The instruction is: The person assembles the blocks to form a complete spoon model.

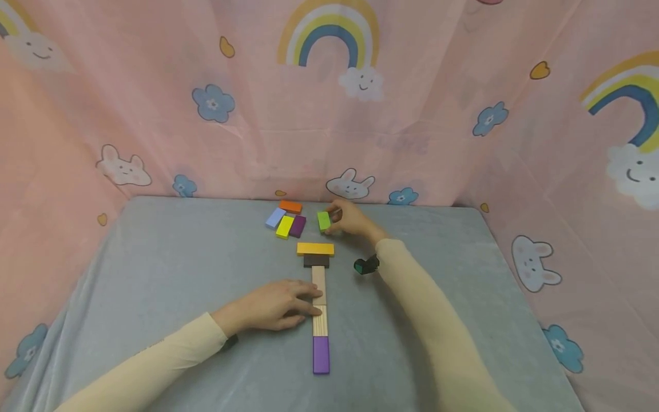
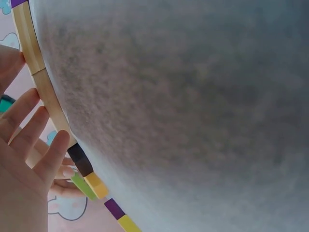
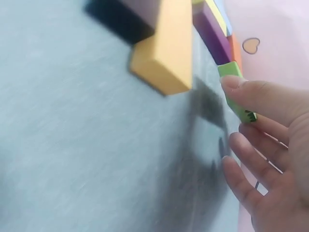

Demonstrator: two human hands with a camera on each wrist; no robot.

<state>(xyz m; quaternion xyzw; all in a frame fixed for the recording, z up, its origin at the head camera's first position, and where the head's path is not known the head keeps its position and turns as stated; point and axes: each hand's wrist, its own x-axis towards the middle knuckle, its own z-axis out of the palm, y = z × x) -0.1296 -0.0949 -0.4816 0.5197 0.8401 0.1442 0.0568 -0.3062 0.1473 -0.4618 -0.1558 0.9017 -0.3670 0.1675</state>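
My right hand (image 1: 352, 219) pinches a light green block (image 1: 323, 221) between thumb and fingers, at the back of the table; its shadow falls on the cloth in the right wrist view. My left hand (image 1: 278, 305) lies beside a line of blocks, fingers fairly straight, fingertips on the two plain wooden blocks (image 1: 319, 285). At the near end of that line is a purple block (image 1: 321, 355). Its far end meets a black block (image 1: 316, 261), and a yellow-orange block (image 1: 315, 249) lies crosswise just beyond.
Left of the green block, a loose cluster holds an orange block (image 1: 290, 206), a light blue block (image 1: 275, 218), a bright yellow block (image 1: 285, 227) and a dark purple block (image 1: 297, 226). A grey cloth (image 1: 206, 246) covers the table. A patterned pink curtain (image 1: 247, 143) surrounds its back and sides.
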